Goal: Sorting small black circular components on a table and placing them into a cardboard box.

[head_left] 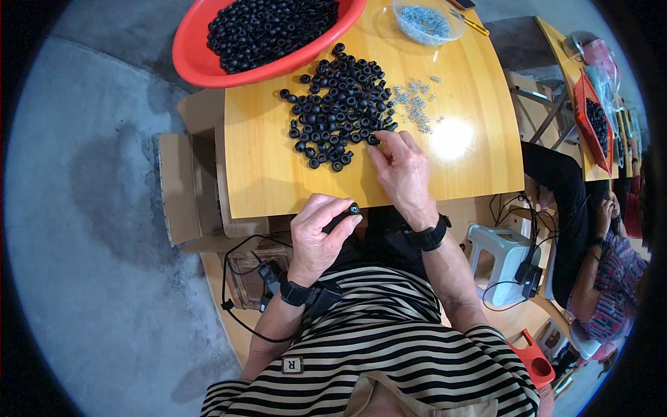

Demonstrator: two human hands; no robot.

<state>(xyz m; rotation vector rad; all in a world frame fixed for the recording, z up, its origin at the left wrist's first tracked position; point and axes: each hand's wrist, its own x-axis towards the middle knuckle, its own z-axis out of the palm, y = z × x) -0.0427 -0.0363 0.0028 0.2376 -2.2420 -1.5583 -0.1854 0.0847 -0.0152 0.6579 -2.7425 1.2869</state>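
Note:
My left hand (318, 233) is closed around a dark, elongated piece (340, 221), just off the table's front edge. A small pale ring shows at its tip, by my thumb and forefinger. My right hand (404, 170) reaches over the table, thumb and forefinger pinching a small black ring-shaped part (373, 140) at the near right side of a pile. That pile of black plastic parts (337, 104), rounded and with holes, spreads over the yellow wooden table (271, 184). Small silvery springs (417, 104) lie scattered to its right.
A red basin (198, 59) full of black parts stands at the far left, overhanging the table. A clear bowl (451, 31) of silvery pieces is at the back, beside a yellow-handled tool (476, 26). Cardboard boxes (177, 187) stand left; a stool (500, 257) and a seated person (604, 278) are right.

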